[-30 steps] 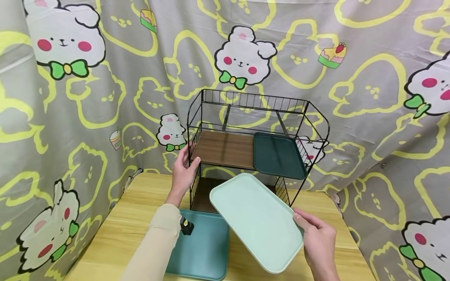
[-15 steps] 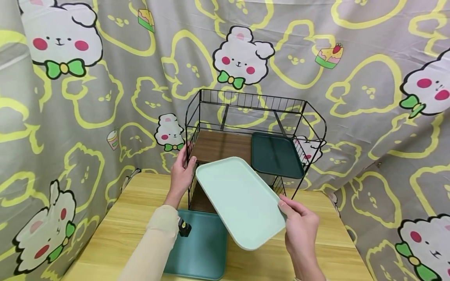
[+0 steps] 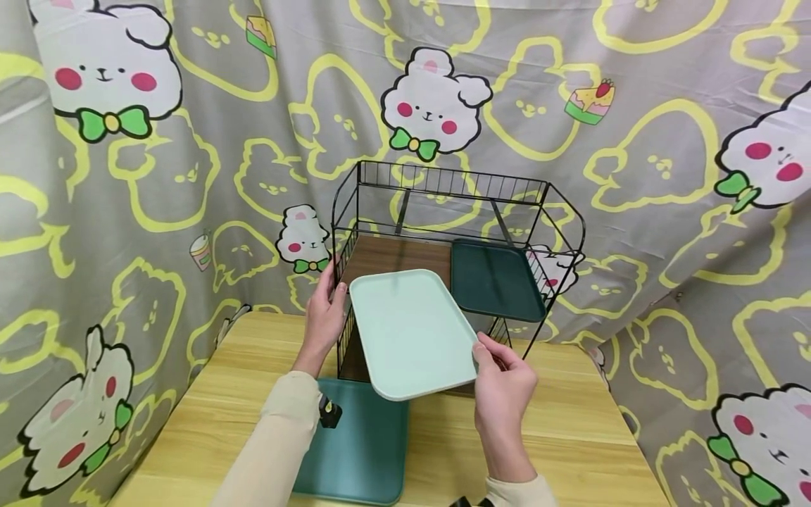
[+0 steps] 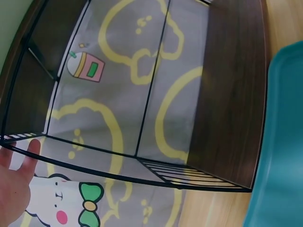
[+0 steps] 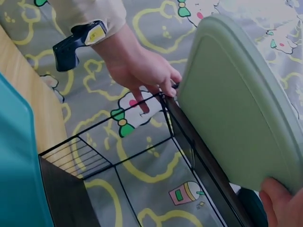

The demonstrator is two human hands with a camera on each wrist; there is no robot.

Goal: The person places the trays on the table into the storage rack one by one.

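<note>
1. My right hand [image 3: 503, 391] pinched the near right corner of the pale green tray [image 3: 412, 332], thumb on top, the other fingers beneath it.
2. I held that tray over the front edge of the wire rack's [image 3: 456, 204] upper shelf [image 3: 395, 259], its far end over the wooden board and its near end out past the rack front, tilted down toward me.
3. My left hand [image 3: 324, 317] rested against the rack's front left post, fingers lightly curved on the wire; I could not tell if that grip closed round it.
4. A dark green tray [image 3: 497, 279] lay on the right side of the upper shelf, just beside the pale one.
5. A teal tray [image 3: 357, 451] lay flat at the near edge of the surface [image 3: 570, 429], in front of the rack.
</note>
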